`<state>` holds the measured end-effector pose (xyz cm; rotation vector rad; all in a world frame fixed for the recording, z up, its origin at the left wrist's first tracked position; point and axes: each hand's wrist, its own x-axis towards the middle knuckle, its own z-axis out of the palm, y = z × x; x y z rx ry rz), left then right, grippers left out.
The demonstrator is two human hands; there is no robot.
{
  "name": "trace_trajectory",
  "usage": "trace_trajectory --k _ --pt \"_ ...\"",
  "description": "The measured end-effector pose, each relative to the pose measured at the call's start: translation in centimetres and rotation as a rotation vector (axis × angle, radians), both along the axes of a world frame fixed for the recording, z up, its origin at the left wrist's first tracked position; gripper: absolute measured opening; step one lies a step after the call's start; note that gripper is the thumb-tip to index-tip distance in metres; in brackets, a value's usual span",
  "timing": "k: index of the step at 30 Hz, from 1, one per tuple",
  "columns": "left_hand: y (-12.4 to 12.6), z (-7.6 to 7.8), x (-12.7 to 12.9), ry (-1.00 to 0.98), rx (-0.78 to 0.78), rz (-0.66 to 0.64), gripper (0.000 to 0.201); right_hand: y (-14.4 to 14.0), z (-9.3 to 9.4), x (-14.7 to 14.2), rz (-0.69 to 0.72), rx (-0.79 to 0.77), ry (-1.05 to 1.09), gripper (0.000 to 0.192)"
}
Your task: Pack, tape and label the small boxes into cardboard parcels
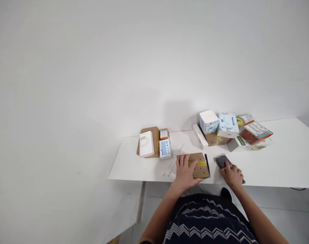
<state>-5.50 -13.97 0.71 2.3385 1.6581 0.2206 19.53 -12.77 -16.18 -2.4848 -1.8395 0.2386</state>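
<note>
A brown cardboard box (pixel 198 171) with a band of yellow tape lies near the table's front edge. My left hand (pixel 184 173) is over its left part, fingers spread on the top and thumb along the front side. To the right, a dark smartphone (pixel 221 160) lies slanted on the tabletop. My right hand (pixel 232 174) grips across it, thumb at its left edge and fingers over the other side; part of the phone is hidden under the hand. A thin black pen-like stick (pixel 207 162) lies just right of the cardboard box.
Behind on the left, a white power bank box (pixel 146 143) rests on a brown cardboard piece (pixel 156 137), beside small cartons (pixel 165 149). At the back right, blue-white boxes (pixel 227 124) sit on another cardboard box (pixel 212 139), near food cartons (pixel 256 132). The white table (pixel 283 162) meets the wall.
</note>
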Motion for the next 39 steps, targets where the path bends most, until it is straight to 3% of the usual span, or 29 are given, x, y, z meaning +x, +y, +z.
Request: trace_trajectory --k 4,8,12,16,19,21,23,26,28,29,32,35,39 --pt "1.7 0.7 -1.4 -0.005 -0.188 -0.026 0.105 1.1 1.0 0.1 0.055 -0.061 0.073 0.053" --pt "2.5 1.3 -2.6 -0.064 -0.269 -0.060 0.103 1.9 3.7 -1.2 0.432 -0.225 0.400 0.086" --pt "3.3 1.7 -4.9 -0.192 -0.320 -0.098 0.099 2.1 6.8 -4.0 0.713 -0.205 0.635 0.114" --pt "3.8 1.5 -7.8 -0.426 -0.436 -0.104 0.101 2.1 9.3 -6.0 0.821 -0.215 0.747 0.124" --pt "3.5 0.2 -9.3 -0.604 -0.521 -0.070 0.103 2.0 10.7 -6.6 0.857 -0.246 0.834 0.124" --pt "3.3 -1.3 -9.7 -0.752 -0.557 -0.009 0.102 2.2 11.2 -6.9 0.838 -0.246 0.855 0.118" --pt "3.1 -3.3 -9.9 -0.932 -0.538 0.138 0.093 2.8 11.7 -7.4 0.768 -0.218 0.821 0.110" --pt "3.4 -6.6 -10.1 -1.073 -0.338 0.546 0.064 4.8 12.3 -9.1 0.559 -0.136 0.658 0.102" --pt "3.8 -8.5 -10.2 -0.944 -0.187 0.824 0.052 6.8 12.7 -10.7 0.385 -0.081 0.502 0.100" --pt "4.0 -9.4 -10.3 -0.858 -0.139 0.899 0.049 7.9 12.9 -11.7 0.307 -0.049 0.426 0.098" --pt "4.4 -11.1 -10.3 -0.654 -0.072 0.975 0.051 10.4 13.0 -14.2 0.174 0.047 0.251 0.092" --pt "4.6 -11.7 -10.1 -0.407 -0.068 1.004 0.060 10.6 11.9 -15.7 0.252 0.072 0.140 0.085" --pt "5.5 -11.8 -10.0 -0.271 -0.086 1.008 0.066 8.6 9.6 -15.8 0.533 0.078 0.087 0.071"
